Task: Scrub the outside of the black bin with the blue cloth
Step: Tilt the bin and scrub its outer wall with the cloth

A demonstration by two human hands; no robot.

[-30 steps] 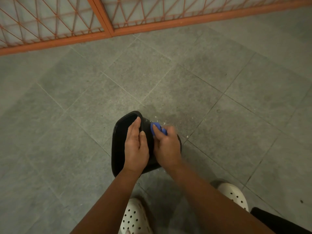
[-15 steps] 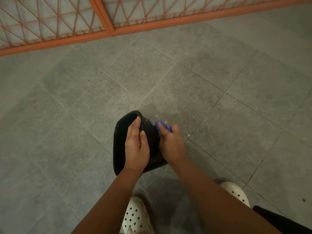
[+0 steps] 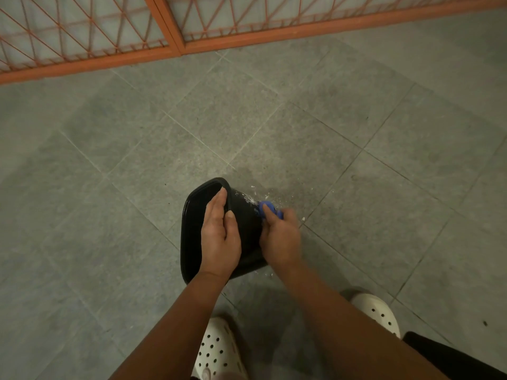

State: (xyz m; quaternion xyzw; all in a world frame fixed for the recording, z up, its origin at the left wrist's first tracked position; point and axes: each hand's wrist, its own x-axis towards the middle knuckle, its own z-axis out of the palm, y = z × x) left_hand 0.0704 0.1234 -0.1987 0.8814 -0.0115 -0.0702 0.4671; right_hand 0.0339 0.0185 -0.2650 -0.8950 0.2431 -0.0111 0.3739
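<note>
Head view: left hand (image 3: 219,239) curled over black bin (image 3: 247,222) rim, right hand (image 3: 281,242) fisted around blue cloth (image 3: 267,208).

Your view is dim and warm-toned; the brightest area is the pale panelling behind the orange grille (image 3: 82,37), far above the black bin (image 3: 247,223). The grey floor (image 3: 356,160) darkens towards the corners, away from the bin. A soft shadow pools just below the bin, between your white shoes (image 3: 216,352). Right of the bin, your right hand (image 3: 279,239) and the blue cloth (image 3: 267,208) smear with motion blur; your left hand (image 3: 219,237) on the bin stays sharp. The grille's rail bows slightly from wide-angle distortion
</note>
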